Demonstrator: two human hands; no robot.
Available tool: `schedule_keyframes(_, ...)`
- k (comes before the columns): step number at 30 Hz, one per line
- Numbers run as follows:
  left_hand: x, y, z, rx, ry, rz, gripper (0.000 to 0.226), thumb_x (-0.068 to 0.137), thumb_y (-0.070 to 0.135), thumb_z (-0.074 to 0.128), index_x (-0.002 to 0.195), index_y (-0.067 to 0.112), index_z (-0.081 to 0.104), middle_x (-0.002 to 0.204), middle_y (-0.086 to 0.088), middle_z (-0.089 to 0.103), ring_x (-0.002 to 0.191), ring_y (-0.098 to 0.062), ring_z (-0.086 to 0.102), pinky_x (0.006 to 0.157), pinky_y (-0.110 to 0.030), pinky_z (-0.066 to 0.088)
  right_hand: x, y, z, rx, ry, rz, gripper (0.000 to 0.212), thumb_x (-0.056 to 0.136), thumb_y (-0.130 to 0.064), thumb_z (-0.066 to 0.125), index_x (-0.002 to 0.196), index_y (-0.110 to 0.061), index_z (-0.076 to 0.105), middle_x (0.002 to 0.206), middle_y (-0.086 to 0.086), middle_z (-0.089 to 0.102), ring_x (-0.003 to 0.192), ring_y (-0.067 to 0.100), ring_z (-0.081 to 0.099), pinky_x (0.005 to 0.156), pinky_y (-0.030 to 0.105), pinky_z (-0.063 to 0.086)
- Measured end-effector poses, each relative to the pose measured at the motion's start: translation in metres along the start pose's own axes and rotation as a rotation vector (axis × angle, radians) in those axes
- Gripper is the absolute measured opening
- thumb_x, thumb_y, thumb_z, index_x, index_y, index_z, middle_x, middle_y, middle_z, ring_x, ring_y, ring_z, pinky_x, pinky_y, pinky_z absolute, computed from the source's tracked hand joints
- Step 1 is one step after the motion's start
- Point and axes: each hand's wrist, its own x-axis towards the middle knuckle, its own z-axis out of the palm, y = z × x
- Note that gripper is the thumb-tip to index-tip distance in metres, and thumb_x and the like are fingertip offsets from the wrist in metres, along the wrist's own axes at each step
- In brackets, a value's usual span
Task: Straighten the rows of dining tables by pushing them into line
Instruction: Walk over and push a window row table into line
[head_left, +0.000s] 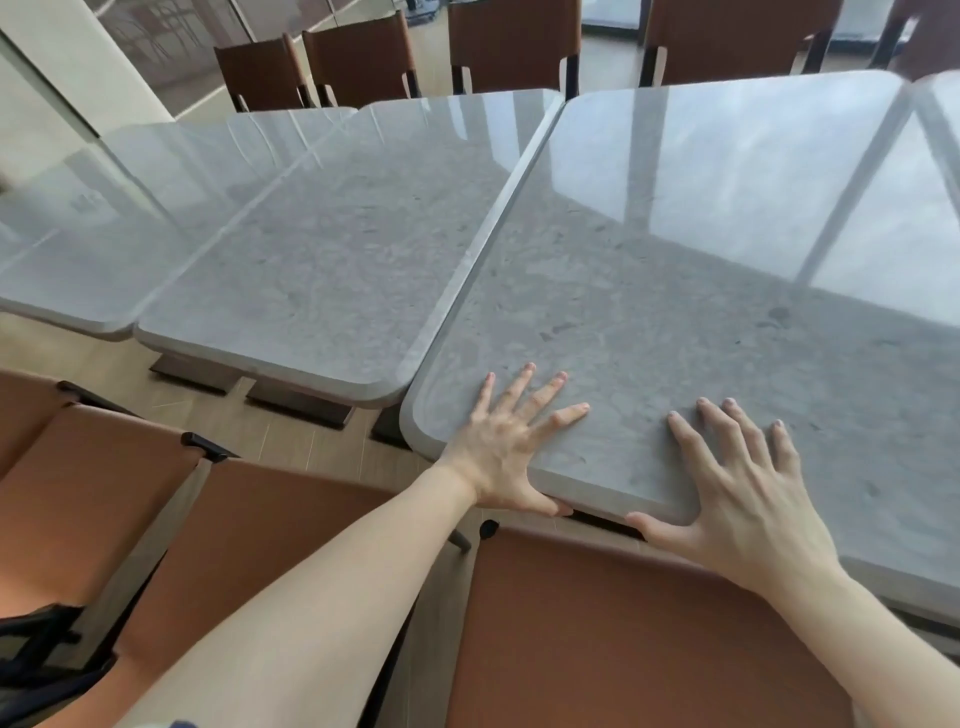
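Nearest the camera stand brown leather chairs (623, 634), their backs tucked up against the near edge of the table in hand. Over them reach two bare forearms. The left hand (511, 447) lies flat on the stone-topped dining table (675, 291) close to its near left corner, fingers spread and straight on top, thumb hooked down over the near edge. The right hand (748, 488) rests the same way just beside it along that edge, fingers splayed on the top, thumb against the rim. Neither hand is clamped round anything; both are pressing open-palmed.

This table's near edge juts closer to the person than that of the neighbouring table (322, 270) on its left, so the two are out of line, though their sides run touching or nearly so. Beyond that one sits a third table (104, 218), and more brown chairs (509, 47) line the far side.

The thick slab top on a dark pedestal base (296, 402) looks heavy and rigid, and its polished surface looks slippery, so flat palms may skid. The rim under the thumbs is likely the surer purchase for a steady, low shove, with care not to knock stone edge against stone edge.
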Motion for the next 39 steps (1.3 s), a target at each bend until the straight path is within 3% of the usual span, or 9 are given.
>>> schedule_keyframes(7, 0.000, -0.001, 0.002, -0.001, 0.037, 0.009, 0.118, 0.063, 0.083, 0.060, 0.156, 0.047, -0.003, 0.170, 0.007, -0.009, 0.155, -0.029, -0.015, 0.121, -0.067, -0.001, -0.002, 0.001, 0.000, 0.001, 0.004, -0.001, 0.113, 0.065, -0.095, 0.038, 0.147, -0.018, 0.049, 0.153, 0.016, 0.043, 0.148, 0.036, 0.033, 0.119, 0.064, 0.020)
schedule_keyframes(10, 0.001, -0.001, 0.005, 0.000, 0.066, 0.014, 0.117, 0.064, 0.085, 0.061, 0.155, 0.048, -0.002, 0.170, 0.008, -0.008, 0.156, -0.028, -0.012, 0.121, -0.066, 0.000, -0.002, 0.005, -0.005, 0.225, 0.081, 0.043, 0.097, 0.071, -0.090, 0.042, 0.143, -0.026, 0.050, 0.155, 0.009, 0.040, 0.146, 0.031, 0.037, 0.123, 0.057, 0.018)
schedule_keyframes(15, 0.002, -0.006, 0.008, 0.007, 0.106, 0.030, 0.116, 0.064, 0.087, 0.061, 0.154, 0.048, -0.002, 0.170, 0.007, -0.003, 0.157, -0.028, -0.007, 0.122, -0.065, 0.002, 0.001, 0.007, -0.011, 0.718, 0.407, 0.213, 0.049, 0.084, -0.027, 0.076, 0.128, -0.015, 0.059, 0.138, 0.002, 0.050, 0.109, 0.010, 0.064, 0.095, 0.026, 0.052)
schedule_keyframes(20, 0.002, -0.005, 0.007, 0.011, 0.103, 0.037, 0.114, 0.061, 0.091, 0.049, 0.152, 0.048, -0.003, 0.169, 0.007, -0.002, 0.156, -0.027, -0.006, 0.122, -0.064, 0.003, 0.003, 0.012, -0.006, 0.680, 0.520, 0.296, 0.052, 0.082, 0.021, 0.053, 0.125, -0.006, 0.058, 0.130, 0.009, 0.050, 0.088, -0.001, 0.064, 0.076, -0.001, 0.041)
schedule_keyframes(25, 0.003, -0.006, 0.007, -0.004, 0.115, 0.038, 0.113, 0.058, 0.093, 0.041, 0.152, 0.049, -0.003, 0.169, 0.007, 0.000, 0.157, -0.028, -0.005, 0.122, -0.064, 0.003, 0.004, 0.013, -0.002, 0.608, 0.551, 0.284, 0.043, 0.081, 0.023, 0.059, 0.117, -0.001, 0.063, 0.127, 0.018, 0.051, 0.079, -0.004, 0.057, 0.078, -0.006, 0.036)
schedule_keyframes(32, 0.003, -0.006, 0.010, -0.023, 0.152, 0.038, 0.113, 0.055, 0.093, 0.039, 0.153, 0.049, 0.002, 0.169, 0.008, 0.003, 0.157, -0.026, -0.002, 0.123, -0.063, 0.006, 0.004, 0.009, -0.002, 0.571, 0.585, 0.295, 0.028, 0.088, 0.000, 0.074, 0.114, -0.001, 0.063, 0.126, 0.017, 0.054, 0.071, 0.005, 0.060, 0.077, -0.005, 0.035)
schedule_keyframes(34, 0.002, -0.006, 0.010, -0.028, 0.159, 0.031, 0.115, 0.053, 0.094, 0.037, 0.153, 0.049, 0.004, 0.169, 0.009, 0.004, 0.157, -0.025, -0.001, 0.123, -0.062, 0.006, 0.003, 0.008, -0.001, 0.545, 0.644, 0.283, 0.025, 0.093, 0.005, 0.064, 0.117, 0.001, 0.061, 0.128, 0.020, 0.053, 0.082, 0.023, 0.068, 0.083, 0.008, 0.042)
schedule_keyframes(36, 0.001, -0.005, 0.010, -0.038, 0.166, 0.029, 0.115, 0.053, 0.094, 0.037, 0.153, 0.049, 0.005, 0.169, 0.009, 0.005, 0.157, -0.025, 0.001, 0.123, -0.062, 0.006, 0.002, 0.006, -0.001, 0.518, 0.661, 0.287, 0.046, 0.086, 0.023, 0.049, 0.126, 0.001, 0.057, 0.139, 0.022, 0.047, 0.111, 0.034, 0.064, 0.093, 0.025, 0.047)
schedule_keyframes(39, 0.001, -0.005, 0.011, -0.044, 0.166, 0.033, 0.113, 0.056, 0.093, 0.045, 0.153, 0.049, 0.007, 0.169, 0.009, 0.005, 0.157, -0.024, 0.001, 0.123, -0.062, 0.005, -0.002, 0.000, -0.007, 0.455, 0.625, 0.362, 0.072, 0.073, 0.030, 0.040, 0.136, -0.003, 0.052, 0.153, 0.019, 0.035, 0.134, 0.030, 0.043, 0.092, 0.022, 0.039)
